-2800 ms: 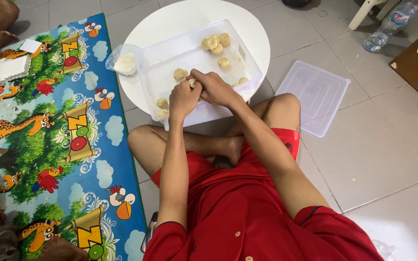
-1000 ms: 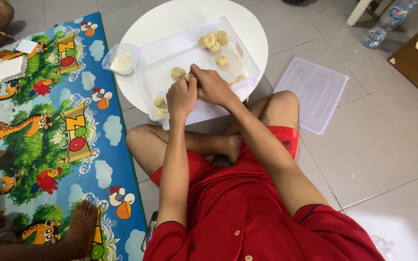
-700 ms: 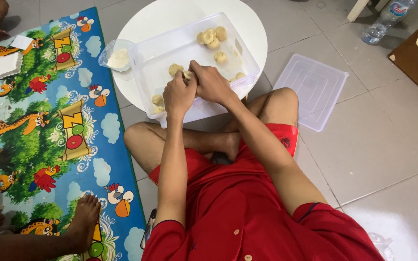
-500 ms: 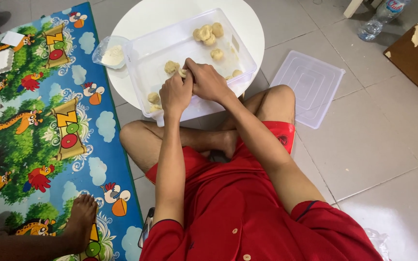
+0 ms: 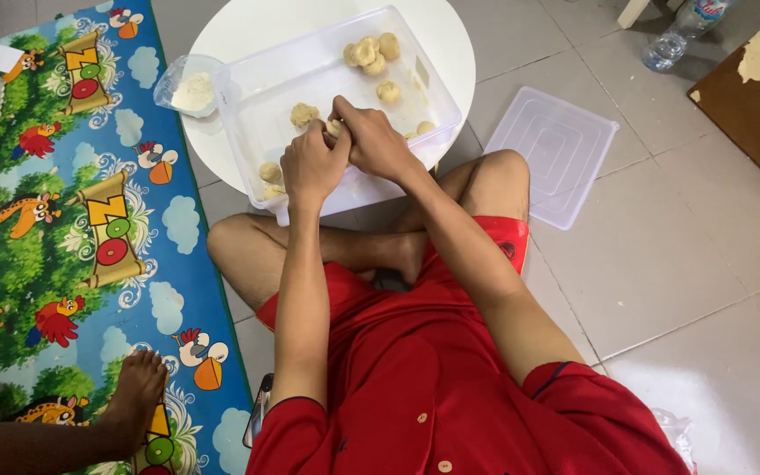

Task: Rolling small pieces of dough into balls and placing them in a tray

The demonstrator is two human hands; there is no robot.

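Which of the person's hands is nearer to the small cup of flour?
Left. The left hand is over the tray's near-left part, closer to the cup of flour. The right hand is farther right.

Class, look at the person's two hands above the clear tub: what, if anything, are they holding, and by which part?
A small dough lump, pinched between the fingertips of the left hand and right hand; most of it is hidden, so the exact part cannot be told.

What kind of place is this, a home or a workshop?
Probably a home floor: a tiled floor, a children's play mat with cartoon animals, and a low white round table where both hands shape dough over a clear plastic tub.
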